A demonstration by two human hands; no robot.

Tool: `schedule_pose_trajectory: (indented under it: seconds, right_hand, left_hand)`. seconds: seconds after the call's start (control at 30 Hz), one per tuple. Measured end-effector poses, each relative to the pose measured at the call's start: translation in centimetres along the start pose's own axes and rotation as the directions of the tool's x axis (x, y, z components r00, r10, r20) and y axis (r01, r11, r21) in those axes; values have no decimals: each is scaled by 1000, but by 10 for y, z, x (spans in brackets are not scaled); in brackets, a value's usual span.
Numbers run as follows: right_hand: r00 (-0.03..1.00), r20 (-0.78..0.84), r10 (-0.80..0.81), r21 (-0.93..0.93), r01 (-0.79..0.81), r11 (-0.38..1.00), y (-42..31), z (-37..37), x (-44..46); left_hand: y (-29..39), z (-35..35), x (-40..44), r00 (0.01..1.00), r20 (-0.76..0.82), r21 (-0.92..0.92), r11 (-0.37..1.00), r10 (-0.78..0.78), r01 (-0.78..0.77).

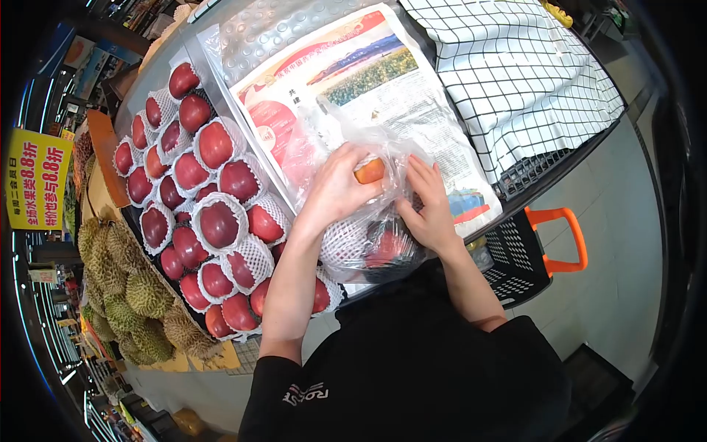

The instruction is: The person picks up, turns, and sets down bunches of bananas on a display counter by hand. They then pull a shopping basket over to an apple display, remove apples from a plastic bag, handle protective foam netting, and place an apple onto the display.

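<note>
My left hand (342, 184) is closed around an orange-red fruit (370, 172) in a white foam net, at the mouth of a clear plastic bag (394, 151). On the other side of the mouth, my right hand (428, 205) has its fingers bent against the bag's film, pinching it. Lower in the bag lie red fruits (388, 247) in white foam nets. The bag is over a spread newspaper (368, 88) and reaches down to its front edge. To the left, several dark red fruits (219, 225) in foam nets stand in rows.
A black-and-white checked cloth (515, 81) covers the right part of the stand. Below it is a black basket (508, 258) with an orange handle (582, 239). Spiky durians (136, 295) are piled at the left, near a yellow sign (37, 180).
</note>
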State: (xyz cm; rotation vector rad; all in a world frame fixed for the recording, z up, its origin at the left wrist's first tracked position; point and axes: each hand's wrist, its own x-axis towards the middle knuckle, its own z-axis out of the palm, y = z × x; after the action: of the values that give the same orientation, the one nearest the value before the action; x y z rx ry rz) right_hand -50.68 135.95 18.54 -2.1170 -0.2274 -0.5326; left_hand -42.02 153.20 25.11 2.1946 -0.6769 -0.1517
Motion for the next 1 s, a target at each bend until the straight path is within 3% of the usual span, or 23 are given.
schedule_pose_trajectory:
  seconds: [0.13, 0.2, 0.23, 0.3, 0.43, 0.5, 0.6, 0.73, 0.8, 0.83, 0.93, 1.0]
  right_hand:
    - [1000, -3, 18, 13, -18, 1000, -1, -2, 1]
    - [1000, -10, 11, 8, -11, 1000, 2, 0, -1]
    - [1000, -4, 6, 1, -6, 1000, 3, 1, -2]
    - [1000, 2, -3, -9, 3, 1000, 6, 2, -3]
    - [999, -40, 18, 30, -17, 999, 4, 1, -3]
    - [998, -64, 20, 39, -18, 999, 2, 2, -1]
    - [995, -88, 38, 48, -34, 998, 4, 4, -1]
    - [996, -75, 53, 57, -48, 997, 4, 6, 2]
    - [996, -62, 60, 51, -57, 997, 3, 6, 4]
    - [996, -65, 67, 58, -63, 996, 4, 5, 3]
    - [995, -66, 77, 64, -72, 995, 4, 5, 3]
    - [995, -62, 77, 69, -72, 995, 2, 6, 3]
  left_hand:
    - [7, 1, 2, 997, -26, 22, 997, -70, 70]
    - [15, 0, 6, 985, -4, 187, 967, -174, 172]
    - [21, 0, 9, 985, -8, 186, 968, -172, 171]
    - [29, -2, 15, 962, 112, 150, 961, -249, 231]
    - [21, 3, 12, 984, 48, 170, 972, -170, 160]
    - [17, 3, 8, 975, 17, -83, 971, -222, 222]
    - [8, 6, -1, 970, -112, -92, 975, -214, 204]
    - [-9, 4, -4, 980, -155, -99, 989, -126, 111]
    - [-10, -2, -4, 966, 30, -470, 849, -256, 240]
    - [-9, -6, -6, 966, 23, -475, 847, -258, 238]
    - [-12, -20, -15, 922, -76, -625, 739, -379, 252]
    - [-17, -26, -20, 818, -475, -535, 845, -325, 25]
